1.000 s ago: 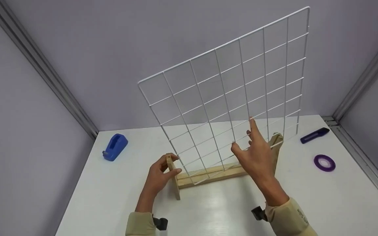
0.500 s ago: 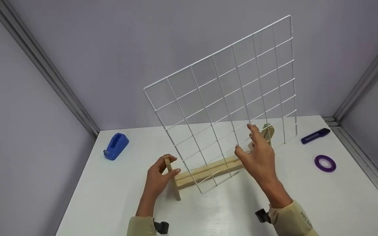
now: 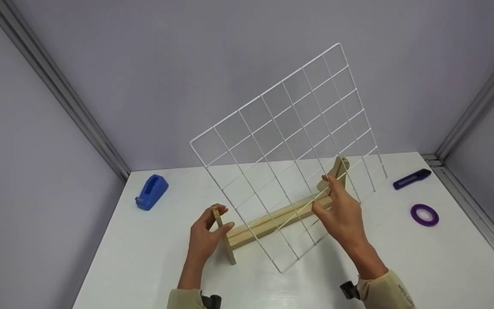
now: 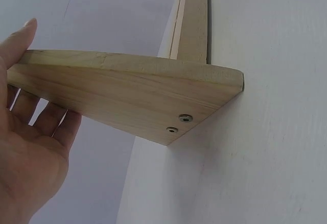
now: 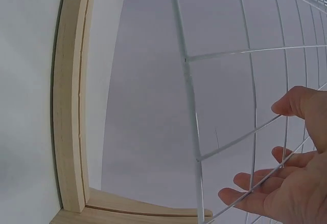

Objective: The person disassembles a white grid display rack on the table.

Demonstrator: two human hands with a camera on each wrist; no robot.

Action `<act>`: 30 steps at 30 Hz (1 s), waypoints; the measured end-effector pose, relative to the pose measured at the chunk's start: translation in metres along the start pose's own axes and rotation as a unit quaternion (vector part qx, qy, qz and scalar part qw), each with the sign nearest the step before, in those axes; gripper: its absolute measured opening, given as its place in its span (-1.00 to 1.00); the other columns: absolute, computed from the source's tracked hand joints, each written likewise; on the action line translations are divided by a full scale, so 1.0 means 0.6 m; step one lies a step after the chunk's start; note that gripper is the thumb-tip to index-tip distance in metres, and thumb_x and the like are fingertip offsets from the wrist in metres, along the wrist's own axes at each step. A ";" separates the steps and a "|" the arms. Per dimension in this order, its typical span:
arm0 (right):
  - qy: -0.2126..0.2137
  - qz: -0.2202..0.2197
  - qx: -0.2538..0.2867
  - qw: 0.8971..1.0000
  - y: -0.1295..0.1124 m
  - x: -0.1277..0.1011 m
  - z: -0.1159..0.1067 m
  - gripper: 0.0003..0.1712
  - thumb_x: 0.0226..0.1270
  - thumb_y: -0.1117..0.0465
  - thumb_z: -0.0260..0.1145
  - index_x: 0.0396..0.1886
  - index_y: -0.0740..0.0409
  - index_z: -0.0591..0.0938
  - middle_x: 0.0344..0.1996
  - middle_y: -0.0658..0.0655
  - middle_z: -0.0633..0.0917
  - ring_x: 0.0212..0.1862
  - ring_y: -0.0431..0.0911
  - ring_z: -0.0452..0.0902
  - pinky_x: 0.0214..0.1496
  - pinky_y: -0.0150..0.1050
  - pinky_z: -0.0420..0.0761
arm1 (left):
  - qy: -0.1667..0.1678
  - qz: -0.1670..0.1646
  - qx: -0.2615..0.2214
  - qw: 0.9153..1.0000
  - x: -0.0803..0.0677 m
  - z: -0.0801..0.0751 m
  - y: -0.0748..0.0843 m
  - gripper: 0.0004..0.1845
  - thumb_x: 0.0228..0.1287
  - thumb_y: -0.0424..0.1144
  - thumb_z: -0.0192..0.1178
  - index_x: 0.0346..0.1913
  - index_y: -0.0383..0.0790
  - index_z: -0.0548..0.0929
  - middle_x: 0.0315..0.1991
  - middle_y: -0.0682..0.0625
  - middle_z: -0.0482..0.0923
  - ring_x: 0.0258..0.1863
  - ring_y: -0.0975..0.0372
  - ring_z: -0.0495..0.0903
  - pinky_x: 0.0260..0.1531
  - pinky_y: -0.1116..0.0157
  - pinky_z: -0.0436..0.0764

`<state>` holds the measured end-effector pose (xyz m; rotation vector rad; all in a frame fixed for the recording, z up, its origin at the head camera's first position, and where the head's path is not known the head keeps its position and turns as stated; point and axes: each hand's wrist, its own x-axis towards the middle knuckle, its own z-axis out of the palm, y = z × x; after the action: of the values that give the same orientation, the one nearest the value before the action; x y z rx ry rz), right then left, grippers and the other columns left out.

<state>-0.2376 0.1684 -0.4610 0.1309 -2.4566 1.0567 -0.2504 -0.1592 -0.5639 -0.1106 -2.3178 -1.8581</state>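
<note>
A white wire grid panel [image 3: 238, 110] slants above a wooden stand, whose grooved bar [image 3: 242, 238] lies on the table. My right hand [image 3: 343, 216] grips the grid near its lower right part. In the right wrist view, thumb and fingers close around the grid's wires, beside its thick edge wire [image 5: 190, 93]. My left hand [image 3: 203, 240] holds the stand's left wooden end board [image 3: 227, 245] between thumb and fingers. Two metal bolts [image 4: 185, 118] show on that board's outer face. The right end board [image 3: 338, 168] is partly hidden behind my right hand and the grid.
A blue tape dispenser [image 3: 152, 192] sits on the white table [image 3: 144, 266] at the left. To the right lie a dark blue handled tool [image 3: 412, 179] and a purple ring [image 3: 414, 217]. Grey walls [image 3: 238, 51] enclose the table at the back and sides.
The grid has turned, its upper right corner moving left and down and its lower left corner coming nearer. The stand's right end has swung backward. My left hand keeps its hold on the end board.
</note>
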 end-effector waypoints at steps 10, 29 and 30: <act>-0.022 -0.009 0.011 1.000 0.021 -0.020 0.003 -0.22 0.17 0.39 0.46 0.43 0.25 0.45 0.22 0.36 0.64 -0.76 -0.25 0.29 -0.62 -0.40 0.29 | 0.031 -0.012 0.004 0.999 -0.008 0.005 0.001 -0.48 0.15 -0.17 0.51 0.19 -0.01 0.64 0.14 0.05 0.71 0.38 0.09 0.52 0.48 0.02 0.37; -0.029 0.008 -0.016 0.999 0.063 -0.039 -0.008 -0.19 0.15 0.35 0.48 0.44 0.26 0.45 -0.61 0.04 0.50 -0.75 -0.36 0.10 -0.64 -0.39 0.26 | 0.065 0.019 0.014 0.998 -0.024 0.006 -0.002 -0.45 0.15 -0.13 0.52 0.22 -0.06 0.63 0.13 0.10 0.71 0.36 0.11 0.54 0.45 0.01 0.41; -0.033 0.010 -0.017 0.999 0.065 -0.041 -0.008 -0.19 0.16 0.35 0.48 0.44 0.25 0.44 -0.60 0.05 0.51 -0.75 -0.35 0.11 -0.63 -0.39 0.26 | 0.068 0.021 0.015 0.997 -0.025 0.006 -0.002 -0.46 0.15 -0.13 0.52 0.21 -0.06 0.64 0.13 0.10 0.71 0.36 0.11 0.54 0.45 0.00 0.41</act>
<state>-0.2241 0.1970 -0.4949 0.1336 -2.5375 1.0344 -0.2364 -0.1552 -0.5685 -0.0281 -2.2339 -1.7539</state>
